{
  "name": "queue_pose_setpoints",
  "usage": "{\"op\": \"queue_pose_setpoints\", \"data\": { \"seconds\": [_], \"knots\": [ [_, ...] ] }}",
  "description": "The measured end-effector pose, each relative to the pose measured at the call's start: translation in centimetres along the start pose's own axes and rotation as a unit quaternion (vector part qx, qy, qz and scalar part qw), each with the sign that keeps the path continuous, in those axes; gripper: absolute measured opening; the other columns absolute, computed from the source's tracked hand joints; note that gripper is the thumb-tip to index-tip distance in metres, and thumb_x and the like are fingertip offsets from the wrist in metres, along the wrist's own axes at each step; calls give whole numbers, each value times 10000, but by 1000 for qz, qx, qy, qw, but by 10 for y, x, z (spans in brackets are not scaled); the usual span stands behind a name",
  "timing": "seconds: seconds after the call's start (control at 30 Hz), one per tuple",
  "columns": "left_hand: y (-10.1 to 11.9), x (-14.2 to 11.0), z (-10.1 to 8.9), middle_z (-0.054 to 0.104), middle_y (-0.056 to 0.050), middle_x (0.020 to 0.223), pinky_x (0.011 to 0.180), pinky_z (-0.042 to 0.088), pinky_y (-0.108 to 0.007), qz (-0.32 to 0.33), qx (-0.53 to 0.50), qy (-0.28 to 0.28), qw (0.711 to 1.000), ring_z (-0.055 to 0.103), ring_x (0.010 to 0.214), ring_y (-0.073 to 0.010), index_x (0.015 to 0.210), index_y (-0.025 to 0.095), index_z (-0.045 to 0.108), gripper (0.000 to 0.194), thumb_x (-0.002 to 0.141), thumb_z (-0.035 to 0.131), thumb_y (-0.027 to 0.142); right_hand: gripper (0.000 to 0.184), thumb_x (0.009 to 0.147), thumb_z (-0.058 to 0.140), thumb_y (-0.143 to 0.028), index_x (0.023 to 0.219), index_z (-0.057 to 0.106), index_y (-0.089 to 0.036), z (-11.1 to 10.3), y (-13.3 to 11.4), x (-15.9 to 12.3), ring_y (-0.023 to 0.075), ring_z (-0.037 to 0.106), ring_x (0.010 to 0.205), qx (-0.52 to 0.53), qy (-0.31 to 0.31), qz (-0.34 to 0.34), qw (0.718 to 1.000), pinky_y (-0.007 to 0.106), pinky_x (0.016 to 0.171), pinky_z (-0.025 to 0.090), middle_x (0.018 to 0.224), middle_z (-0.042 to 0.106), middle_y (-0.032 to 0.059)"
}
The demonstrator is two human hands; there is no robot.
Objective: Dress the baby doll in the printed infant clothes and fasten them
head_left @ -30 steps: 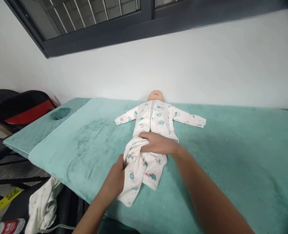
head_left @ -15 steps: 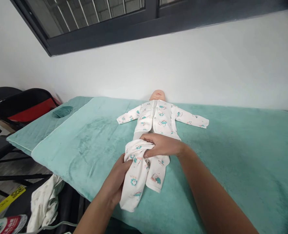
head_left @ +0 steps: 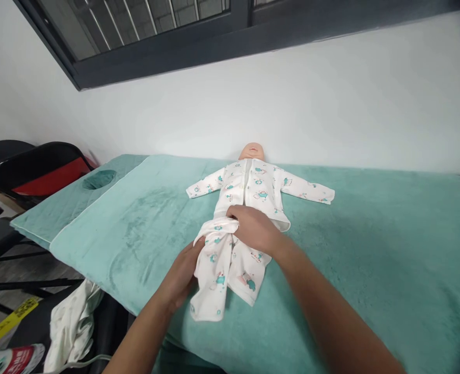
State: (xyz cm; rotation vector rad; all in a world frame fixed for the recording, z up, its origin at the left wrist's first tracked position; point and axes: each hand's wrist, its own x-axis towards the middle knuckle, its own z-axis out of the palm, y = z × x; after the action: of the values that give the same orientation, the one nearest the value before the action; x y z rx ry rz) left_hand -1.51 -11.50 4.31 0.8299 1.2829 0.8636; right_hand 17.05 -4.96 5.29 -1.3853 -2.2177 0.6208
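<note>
White baby trousers (head_left: pixel 213 270) lie on the lower body of a baby doll (head_left: pixel 252 151), in front of you on a teal padded bed (head_left: pixel 144 228). The trousers' cloth is soft and matte, scattered with small teal and coral pictures, too small to make out fully. The waistband is bunched and folded over in a thick, uneven roll, slanting between your two hands. Both legs point toward you, slightly apart; the one on your left reaches nearer to you, creased at the top and flatter at the cuff, while the one on your right looks shorter and ends in a slanting hem.

Your right hand (head_left: pixel 252 227) crosses the doll's waist, fingers bent and gripping the gathered waistband. Your left hand (head_left: pixel 182 272) is at the outer side of the trousers, its fingertips tucked under the cloth edge; you cannot tell from this view how tightly they close.

Above the waistband, the doll wears a matching printed jacket (head_left: pixel 264 193), sleeves spread wide to either side, its front edges parted toward the hem. The doll's smooth head lies near a white wall (head_left: pixel 230 114).
</note>
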Motion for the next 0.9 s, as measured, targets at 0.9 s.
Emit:
{"op": "queue_pose_setpoints", "data": {
  "seconds": [0.9],
  "knots": [
    [5,75,-19,595,-96,1314,893,489,-347,197,6,-76,977,602,1115,-239,902,178,598,200,750,670,286,116,689,595,-229,802,570,-219,-18,10,0,160,509,723,48,7,115,992,270,631,345,794,604,-15]
  ]
}}
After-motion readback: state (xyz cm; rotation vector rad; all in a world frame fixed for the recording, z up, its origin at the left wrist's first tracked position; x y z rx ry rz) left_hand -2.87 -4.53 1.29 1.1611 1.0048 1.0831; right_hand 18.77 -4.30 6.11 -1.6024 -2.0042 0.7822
